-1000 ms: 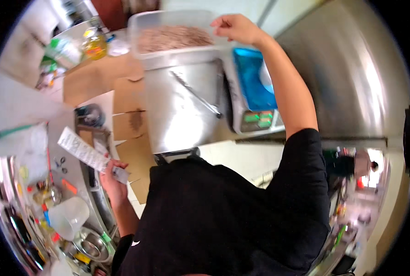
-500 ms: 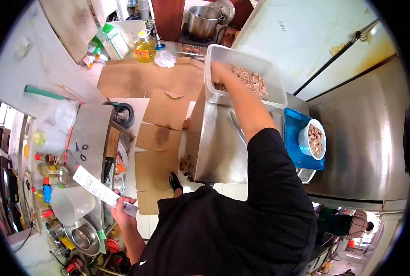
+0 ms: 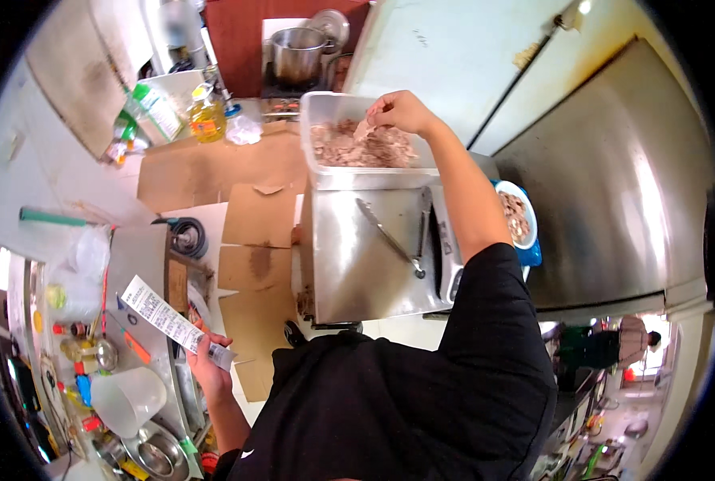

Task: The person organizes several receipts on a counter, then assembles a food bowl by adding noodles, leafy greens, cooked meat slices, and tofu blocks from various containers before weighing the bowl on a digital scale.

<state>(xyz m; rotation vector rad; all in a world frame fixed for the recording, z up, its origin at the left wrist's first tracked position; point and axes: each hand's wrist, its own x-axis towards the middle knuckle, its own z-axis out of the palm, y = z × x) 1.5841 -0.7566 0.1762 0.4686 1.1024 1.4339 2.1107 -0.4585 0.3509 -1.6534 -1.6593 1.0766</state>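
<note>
My right hand pinches a piece of sliced meat just above a translucent plastic bin. Brownish cooked meat pieces lie loose inside that bin. In my left hand is a long white printed receipt, held out at the left by its lower end. Metal tongs rest spread apart on the steel worktop in front of the bin. Beyond my right forearm stands a white tub of meat pieces, on a blue tray partly hidden by the arm.
A silver-and-black device sits beside the tongs. Cardboard sheets cover part of the floor. A pot stands on a burner at the back, near an oil jug. Bowls and bottles crowd the left counter. A person is far off right.
My right hand has come up out of the bin's meat with a piece in its fingers. The view has shifted, showing the tongs fully. My left hand still holds the receipt.
</note>
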